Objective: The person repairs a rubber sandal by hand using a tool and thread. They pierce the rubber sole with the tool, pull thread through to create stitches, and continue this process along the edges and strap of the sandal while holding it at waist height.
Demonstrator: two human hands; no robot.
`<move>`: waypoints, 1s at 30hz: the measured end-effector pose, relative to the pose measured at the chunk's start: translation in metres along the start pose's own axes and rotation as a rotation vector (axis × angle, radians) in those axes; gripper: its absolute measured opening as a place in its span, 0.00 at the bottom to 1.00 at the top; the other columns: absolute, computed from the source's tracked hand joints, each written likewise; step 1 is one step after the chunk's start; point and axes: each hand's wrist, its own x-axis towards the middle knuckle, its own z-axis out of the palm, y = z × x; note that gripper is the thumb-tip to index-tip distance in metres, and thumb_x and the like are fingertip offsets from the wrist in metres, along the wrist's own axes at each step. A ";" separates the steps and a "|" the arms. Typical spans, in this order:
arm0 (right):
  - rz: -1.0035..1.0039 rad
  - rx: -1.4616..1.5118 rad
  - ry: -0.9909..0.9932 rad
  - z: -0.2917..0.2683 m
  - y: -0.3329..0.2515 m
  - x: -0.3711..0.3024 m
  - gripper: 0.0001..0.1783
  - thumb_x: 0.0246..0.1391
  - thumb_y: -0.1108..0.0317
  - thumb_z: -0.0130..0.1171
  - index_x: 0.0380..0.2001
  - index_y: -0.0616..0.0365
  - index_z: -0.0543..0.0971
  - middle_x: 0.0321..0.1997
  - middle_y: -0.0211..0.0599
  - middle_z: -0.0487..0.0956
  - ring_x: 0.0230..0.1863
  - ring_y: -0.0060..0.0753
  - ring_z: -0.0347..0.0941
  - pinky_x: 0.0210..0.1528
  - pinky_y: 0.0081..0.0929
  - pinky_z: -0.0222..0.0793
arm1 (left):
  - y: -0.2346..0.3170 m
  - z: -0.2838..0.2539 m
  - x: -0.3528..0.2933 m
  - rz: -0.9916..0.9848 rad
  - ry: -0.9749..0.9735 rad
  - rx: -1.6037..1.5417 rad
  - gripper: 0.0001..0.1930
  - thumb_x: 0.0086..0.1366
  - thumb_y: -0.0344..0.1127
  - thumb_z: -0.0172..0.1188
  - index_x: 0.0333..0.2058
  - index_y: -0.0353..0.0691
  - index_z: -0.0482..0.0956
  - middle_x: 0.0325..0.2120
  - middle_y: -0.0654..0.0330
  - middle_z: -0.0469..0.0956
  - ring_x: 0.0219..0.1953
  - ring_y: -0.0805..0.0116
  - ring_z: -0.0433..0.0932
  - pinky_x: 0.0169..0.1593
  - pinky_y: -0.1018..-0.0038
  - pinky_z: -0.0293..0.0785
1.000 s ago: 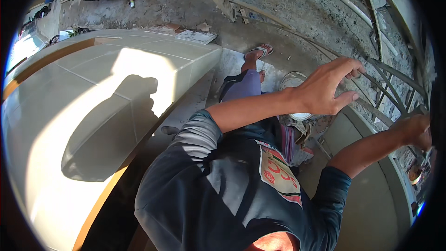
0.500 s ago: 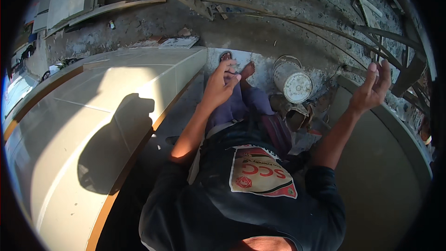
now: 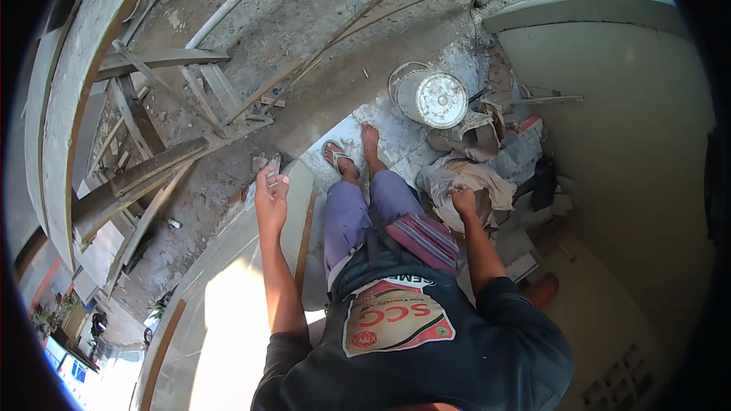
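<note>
Grip: right hand (image 3: pixel 461 201) closed on the mouth of a crumpled tan sack (image 3: pixel 466 180); left hand (image 3: pixel 270 199) loosely curled, holding nothing, just above the edge of a tiled ledge (image 3: pixel 228 289).
Progress: sack gathered but resting on the floor beside the feet, not lifted.
Containers: grey bucket (image 3: pixel 432 97), near the sack, lidded (contents hidden); sack contents cannot be told.
</note>
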 end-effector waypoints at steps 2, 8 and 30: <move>0.164 -0.068 -0.012 -0.002 0.038 -0.024 0.16 0.47 0.63 0.68 0.33 0.67 0.82 0.30 0.50 0.82 0.35 0.38 0.80 0.41 0.36 0.71 | 0.005 0.007 0.019 0.054 -0.056 0.078 0.22 0.68 0.32 0.60 0.58 0.38 0.67 0.39 0.59 0.78 0.39 0.73 0.76 0.43 0.76 0.73; 0.350 0.131 0.089 0.038 0.096 -0.094 0.14 0.48 0.62 0.67 0.31 0.63 0.82 0.29 0.46 0.82 0.33 0.38 0.79 0.40 0.36 0.71 | 0.024 0.028 0.058 0.121 -0.267 0.207 0.21 0.68 0.28 0.59 0.58 0.38 0.67 0.38 0.59 0.77 0.38 0.73 0.76 0.43 0.76 0.72; 0.292 0.701 0.094 0.042 0.083 0.125 0.19 0.60 0.63 0.62 0.50 0.64 0.79 0.41 0.33 0.81 0.41 0.22 0.75 0.37 0.21 0.71 | 0.065 0.288 0.154 0.216 -0.385 0.507 0.19 0.66 0.27 0.60 0.54 0.36 0.72 0.32 0.62 0.78 0.35 0.75 0.75 0.42 0.75 0.74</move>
